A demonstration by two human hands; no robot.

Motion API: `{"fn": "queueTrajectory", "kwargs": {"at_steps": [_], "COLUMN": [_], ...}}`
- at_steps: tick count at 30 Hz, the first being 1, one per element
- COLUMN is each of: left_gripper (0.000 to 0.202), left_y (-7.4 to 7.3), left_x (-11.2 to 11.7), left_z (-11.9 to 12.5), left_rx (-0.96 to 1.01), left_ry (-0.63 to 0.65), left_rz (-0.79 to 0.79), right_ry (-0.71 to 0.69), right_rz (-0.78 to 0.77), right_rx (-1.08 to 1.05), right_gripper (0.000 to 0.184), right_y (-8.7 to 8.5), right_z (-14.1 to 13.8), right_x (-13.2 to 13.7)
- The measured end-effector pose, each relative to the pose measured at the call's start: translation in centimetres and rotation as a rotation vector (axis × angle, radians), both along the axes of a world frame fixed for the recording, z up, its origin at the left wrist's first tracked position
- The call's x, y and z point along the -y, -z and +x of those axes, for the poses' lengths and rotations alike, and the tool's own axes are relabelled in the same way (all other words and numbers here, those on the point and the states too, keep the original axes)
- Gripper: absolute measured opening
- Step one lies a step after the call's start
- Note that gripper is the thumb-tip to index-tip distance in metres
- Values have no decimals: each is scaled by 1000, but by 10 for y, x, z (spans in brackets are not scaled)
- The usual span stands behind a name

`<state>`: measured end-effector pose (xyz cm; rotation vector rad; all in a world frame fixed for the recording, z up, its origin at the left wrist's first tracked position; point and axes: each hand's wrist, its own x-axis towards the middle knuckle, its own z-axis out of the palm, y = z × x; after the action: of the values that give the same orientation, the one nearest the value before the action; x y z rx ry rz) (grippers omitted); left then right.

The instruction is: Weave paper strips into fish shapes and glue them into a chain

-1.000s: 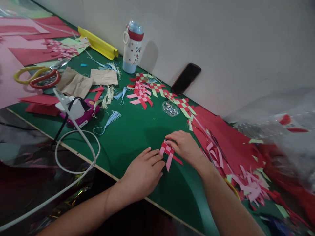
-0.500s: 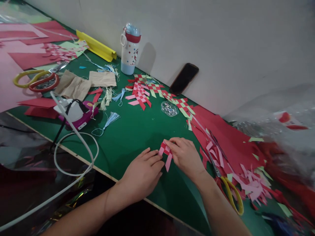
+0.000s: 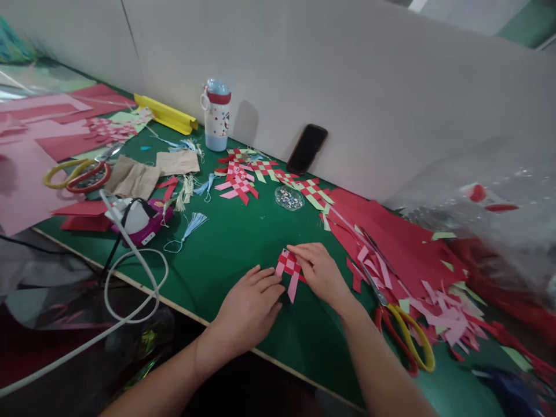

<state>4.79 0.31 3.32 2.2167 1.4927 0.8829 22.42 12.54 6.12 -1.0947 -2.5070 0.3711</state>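
A small woven piece of red and pink paper strips lies on the green table between my hands. My right hand rests on its right side, fingers stretched over the strips and pressing them down. My left hand lies flat on the table just left of the piece, fingers extended with the tips near its edge, holding nothing.
Red-and-yellow scissors lie right of my right arm beside a heap of paper scraps. Finished woven pieces, a dish of beads, a bottle, a phone, a glue gun and its cable sit beyond.
The camera has tilted upward, so the table sits lower in view. My right hand slid slightly over the woven piece; my left hand stays flat beside it.
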Motion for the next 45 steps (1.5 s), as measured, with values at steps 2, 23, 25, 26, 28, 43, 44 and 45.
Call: {"fn": "queueTrajectory", "kwargs": {"at_steps": [2,23,25,26,28,43,44,45], "left_gripper": [27,18,13,12,10,20,22,23], "left_y": [0,-34,-37,-38,-39,-39,-39,-39], "left_x": [1,-111,-112,-112,-112,-107,-107,-107], "left_z": [-1,7,6,5,5,0,0,0], "left_rx": [13,-354,-359,-356,-339,98,122,153], "left_ry": [9,52,68,72,68,35,40,46], "left_rz": [-1,-167,-177,-183,-195,-365,-374,-384], "right_ry": [33,217,209,205,199,205,206,206], "right_rz": [20,90,74,64,42,-129,-131,-132], "right_rx": [-49,-381,-378,-374,-361,-275,-278,-281], "right_gripper": [35,29,29,29,28,21,21,20], "right_y": [-3,6,6,6,5,9,9,9], "right_z": [4,49,49,48,47,38,38,39], "right_x": [0,2,2,3,4,8,8,8]}}
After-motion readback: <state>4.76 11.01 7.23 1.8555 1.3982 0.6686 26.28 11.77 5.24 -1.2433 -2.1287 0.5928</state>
